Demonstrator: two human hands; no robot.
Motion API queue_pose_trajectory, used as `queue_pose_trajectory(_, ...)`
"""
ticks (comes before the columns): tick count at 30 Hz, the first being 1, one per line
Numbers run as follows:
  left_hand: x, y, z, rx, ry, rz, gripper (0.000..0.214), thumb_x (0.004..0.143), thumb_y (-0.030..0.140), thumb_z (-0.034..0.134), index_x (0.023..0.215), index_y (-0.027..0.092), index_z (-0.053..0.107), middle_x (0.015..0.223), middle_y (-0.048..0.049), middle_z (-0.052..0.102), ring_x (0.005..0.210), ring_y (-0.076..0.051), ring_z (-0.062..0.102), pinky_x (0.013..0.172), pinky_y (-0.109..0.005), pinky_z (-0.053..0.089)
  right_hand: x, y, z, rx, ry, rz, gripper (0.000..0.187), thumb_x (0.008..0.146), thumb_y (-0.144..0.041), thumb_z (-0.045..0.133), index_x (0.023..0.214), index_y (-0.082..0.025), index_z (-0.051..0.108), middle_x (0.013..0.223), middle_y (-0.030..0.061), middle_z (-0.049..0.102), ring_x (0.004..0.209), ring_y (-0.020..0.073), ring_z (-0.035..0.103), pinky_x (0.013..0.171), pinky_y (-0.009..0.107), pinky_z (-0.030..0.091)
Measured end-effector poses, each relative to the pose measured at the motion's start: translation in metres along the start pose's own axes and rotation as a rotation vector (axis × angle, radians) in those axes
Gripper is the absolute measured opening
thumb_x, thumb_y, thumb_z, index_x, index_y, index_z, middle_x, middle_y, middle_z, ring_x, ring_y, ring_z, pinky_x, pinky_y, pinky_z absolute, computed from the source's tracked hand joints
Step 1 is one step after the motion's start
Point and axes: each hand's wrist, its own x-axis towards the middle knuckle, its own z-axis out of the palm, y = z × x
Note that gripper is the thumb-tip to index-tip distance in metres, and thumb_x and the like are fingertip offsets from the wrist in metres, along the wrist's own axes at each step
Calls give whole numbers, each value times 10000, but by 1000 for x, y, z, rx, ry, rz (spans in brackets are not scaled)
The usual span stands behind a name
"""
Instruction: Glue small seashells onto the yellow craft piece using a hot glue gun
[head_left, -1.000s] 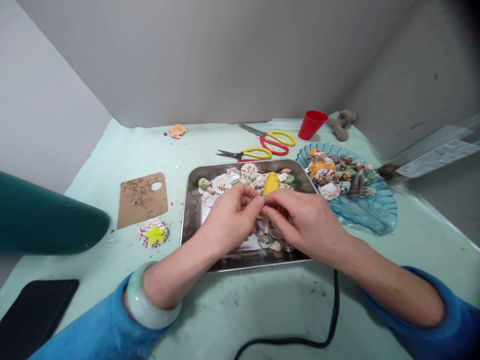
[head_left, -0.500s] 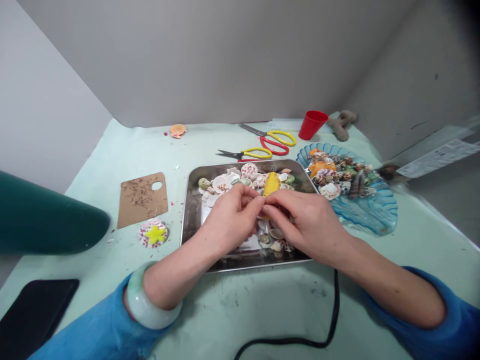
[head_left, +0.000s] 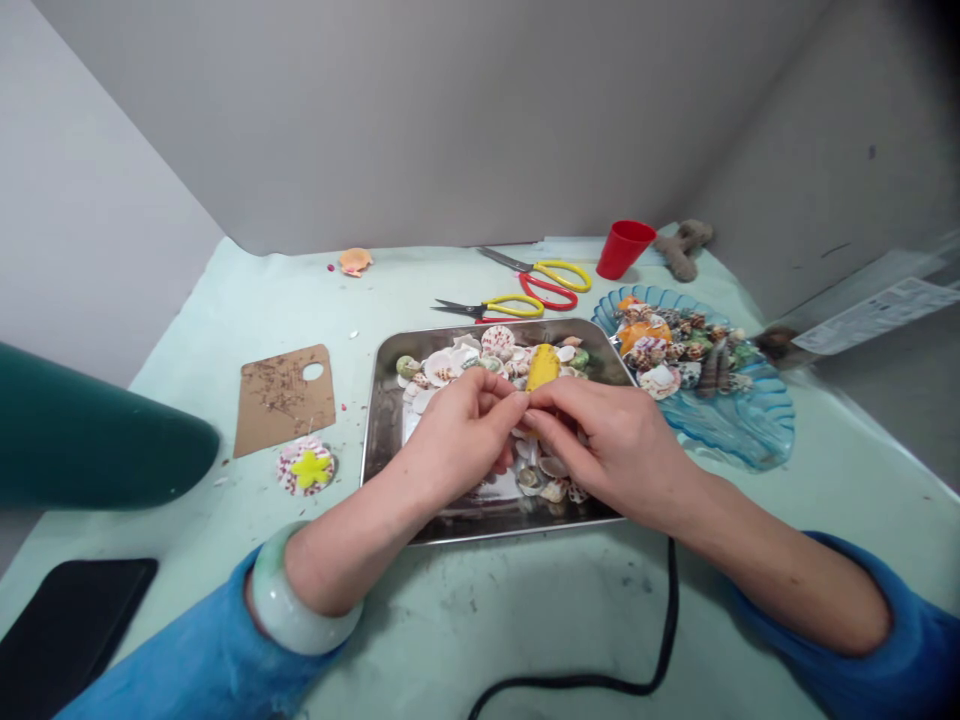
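Observation:
Over a metal tray (head_left: 379, 420) my left hand (head_left: 472, 425) and my right hand (head_left: 611, 440) meet fingertip to fingertip. Both are pinched closed, and what they hold, if anything, is hidden by the fingers. Many seashells (head_left: 498, 342) lie in the tray below and behind them: scallop shells, spiral shells and green round ones. A yellow block-like piece (head_left: 543, 368) shows just beyond the fingertips, partly covered by my right hand. More shells (head_left: 553, 488) lie under my right fingers.
Two pairs of scissors (head_left: 559, 275) lie behind the tray, near a red cup (head_left: 627, 249). A blue shell-shaped dish (head_left: 742, 430) holds more shells at right. At left are stained cardboard (head_left: 285, 398), a scallop shell with a yellow flower (head_left: 306, 467) and a green cylinder (head_left: 97, 430). A black cable (head_left: 667, 620) runs in front.

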Motion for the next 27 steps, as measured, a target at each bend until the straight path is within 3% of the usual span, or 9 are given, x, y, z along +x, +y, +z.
queue_pose_trajectory(16,0,0,-1,-1,-27,-35,179,851,362,497,827,186,472,477,32,528,441,-106,500,466,-218,415,2,-1,0,8,-49,-7,159,898,-267,469,891,-171,595,779,36,632,669,144,560,612,253,396)
queue_pose_trajectory(27,0,1,0,-29,-17,-13,184,839,379,511,859,196,503,515,37,521,452,-98,493,477,-222,435,0,1,1,1,10,-1,185,908,-265,446,885,-173,606,775,43,648,676,147,575,627,261,407)
